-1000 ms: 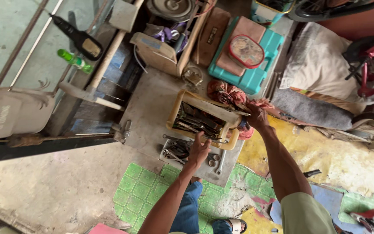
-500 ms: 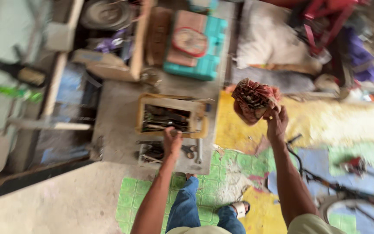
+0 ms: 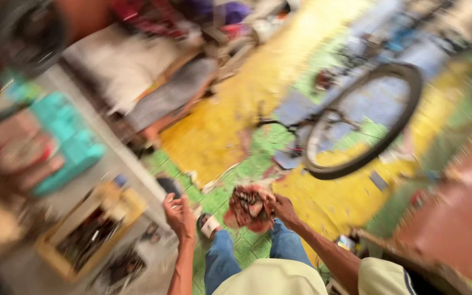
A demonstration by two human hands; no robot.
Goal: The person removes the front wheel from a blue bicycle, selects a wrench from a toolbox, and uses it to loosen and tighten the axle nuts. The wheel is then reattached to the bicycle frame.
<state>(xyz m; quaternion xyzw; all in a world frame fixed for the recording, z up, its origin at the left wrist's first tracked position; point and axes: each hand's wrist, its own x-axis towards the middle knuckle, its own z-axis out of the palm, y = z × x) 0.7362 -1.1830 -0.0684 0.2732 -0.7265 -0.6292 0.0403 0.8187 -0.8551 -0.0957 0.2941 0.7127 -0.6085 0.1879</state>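
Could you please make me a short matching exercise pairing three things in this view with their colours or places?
Things:
1. crumpled rag
2. bicycle wheel
3. plastic case

Descriptions:
a. teal, at the left
b. reddish, held in the right hand
c. black tyre, lying on the yellow and green floor

Pairs: 1-b, 2-c, 3-a.

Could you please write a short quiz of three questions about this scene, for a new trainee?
1. True or false: the right hand grips the crumpled reddish rag.
2. What does the left hand hold? A) a hammer B) nothing, palm open C) a bottle
3. Fill in: behind the hands, on the yellow and green floor, stands a bicycle ____.

Key: 1 true. 2 B. 3 wheel.
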